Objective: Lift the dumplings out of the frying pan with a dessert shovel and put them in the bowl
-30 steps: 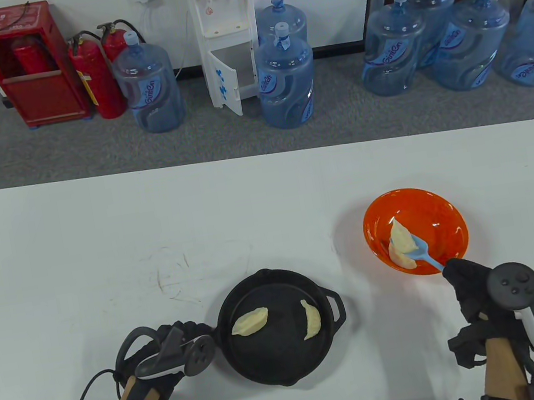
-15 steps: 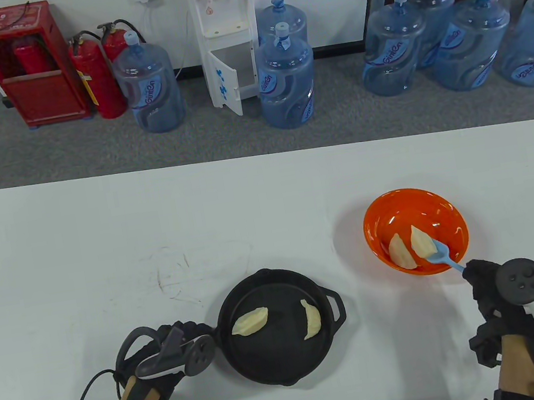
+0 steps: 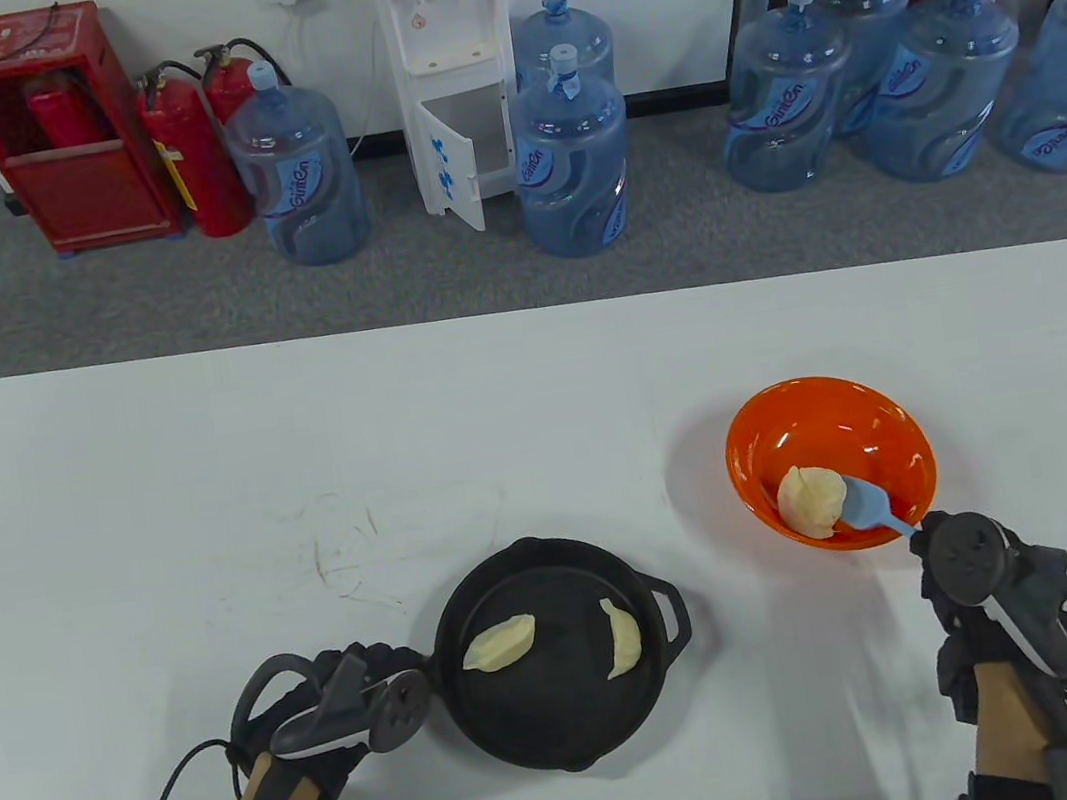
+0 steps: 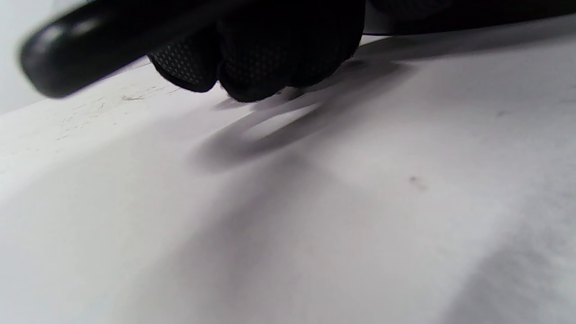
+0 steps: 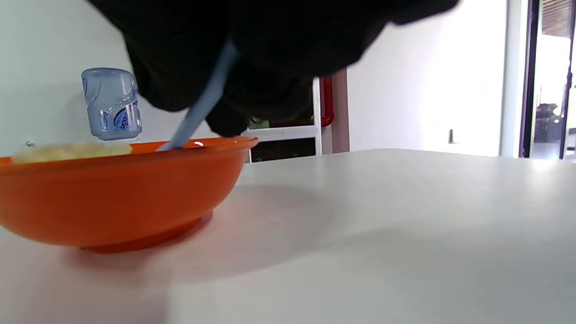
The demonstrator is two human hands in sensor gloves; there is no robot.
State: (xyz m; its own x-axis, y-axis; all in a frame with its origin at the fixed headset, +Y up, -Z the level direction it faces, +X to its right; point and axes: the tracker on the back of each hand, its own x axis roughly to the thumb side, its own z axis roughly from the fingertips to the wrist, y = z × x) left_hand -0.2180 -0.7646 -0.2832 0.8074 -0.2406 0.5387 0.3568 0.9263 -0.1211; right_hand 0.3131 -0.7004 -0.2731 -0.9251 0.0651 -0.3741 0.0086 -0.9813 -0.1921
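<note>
As we catalogued the scene from largest item to smallest, the white table (image 3: 534, 400) came first, and we took the black frying pan (image 3: 567, 708) on its near half as our landmark. Behind the pan, past the table's far edge, stood a white water dispenser (image 3: 451, 69), blue water jugs (image 3: 571, 156) and a red extinguisher cabinet (image 3: 40, 129).

The pan held two pale dumplings: one (image 3: 500, 645) left of its centre, one (image 3: 621, 638) right of centre, apart from each other.

Right of the pan and slightly farther back sat the orange bowl (image 3: 889, 440). Inside it lay dumplings (image 3: 810, 501) bunched against the wall nearest the pan; we could not tell how many.

Our left hand (image 3: 338, 699) lay just left of the pan, its fingers (image 4: 265, 58) curled round the pan's dark handle (image 4: 103, 40).

Our right hand (image 3: 965, 569) was right of the pan, at the bowl's near rim, clenched round the handle of the blue dessert shovel (image 3: 873, 508). That shovel's blade was inside the bowl, touching the dumplings on the side away from the pan.
</note>
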